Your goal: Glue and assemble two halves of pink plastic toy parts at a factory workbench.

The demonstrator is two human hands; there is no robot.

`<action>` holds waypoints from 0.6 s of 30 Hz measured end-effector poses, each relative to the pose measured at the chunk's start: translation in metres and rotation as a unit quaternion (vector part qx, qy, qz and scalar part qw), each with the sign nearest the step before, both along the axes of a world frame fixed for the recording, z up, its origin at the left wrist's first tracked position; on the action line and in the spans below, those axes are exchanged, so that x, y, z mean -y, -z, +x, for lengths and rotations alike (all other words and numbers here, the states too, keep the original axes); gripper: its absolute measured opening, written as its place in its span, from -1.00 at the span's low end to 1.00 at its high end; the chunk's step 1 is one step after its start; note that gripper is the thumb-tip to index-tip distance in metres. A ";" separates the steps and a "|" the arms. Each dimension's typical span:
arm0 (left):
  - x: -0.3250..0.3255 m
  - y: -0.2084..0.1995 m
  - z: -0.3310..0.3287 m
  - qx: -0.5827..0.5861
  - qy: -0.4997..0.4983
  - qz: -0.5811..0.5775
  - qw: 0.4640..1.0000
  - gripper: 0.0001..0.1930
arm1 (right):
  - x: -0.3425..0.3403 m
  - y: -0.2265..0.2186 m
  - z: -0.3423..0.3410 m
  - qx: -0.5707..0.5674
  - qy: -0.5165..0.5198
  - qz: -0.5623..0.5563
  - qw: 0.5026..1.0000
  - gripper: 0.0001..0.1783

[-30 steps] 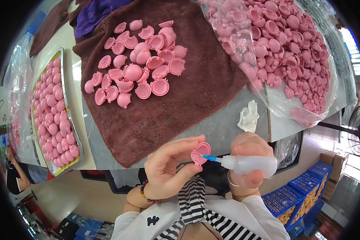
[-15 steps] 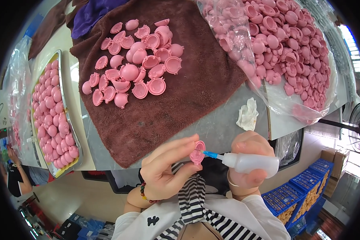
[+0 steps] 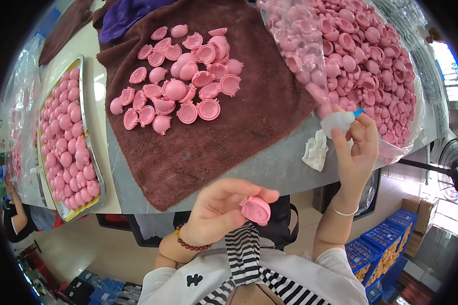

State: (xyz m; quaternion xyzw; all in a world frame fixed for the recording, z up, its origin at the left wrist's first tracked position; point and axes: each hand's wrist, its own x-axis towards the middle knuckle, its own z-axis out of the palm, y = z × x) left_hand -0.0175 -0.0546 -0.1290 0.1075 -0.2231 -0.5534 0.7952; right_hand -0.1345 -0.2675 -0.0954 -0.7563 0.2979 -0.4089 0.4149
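The left hand (image 3: 216, 211) had its grip closed by thumb and fingers around a pink shell (image 3: 256, 210), held in front of the counter (image 3: 285, 161)'s near edge. The right hand (image 3: 360, 147) grasped a translucent squeeze bottle (image 3: 336, 123), its 1 blue tip pointing up and to the right, beside a crumpled white tissue (image 3: 316, 151) and near the plastic bag (image 3: 393, 154) of pink parts. More shells lay on the brown cloth (image 3: 213, 147).

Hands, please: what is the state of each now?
Left hand: closed on a pink plastic piece.
Right hand: closed on a translucent bottle with blue tip.
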 end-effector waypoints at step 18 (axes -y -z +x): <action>0.000 -0.005 -0.003 -0.031 0.005 0.087 0.996 -0.46 | 0.056 -0.027 -0.038 -0.157 0.144 -0.286 0.934 -0.65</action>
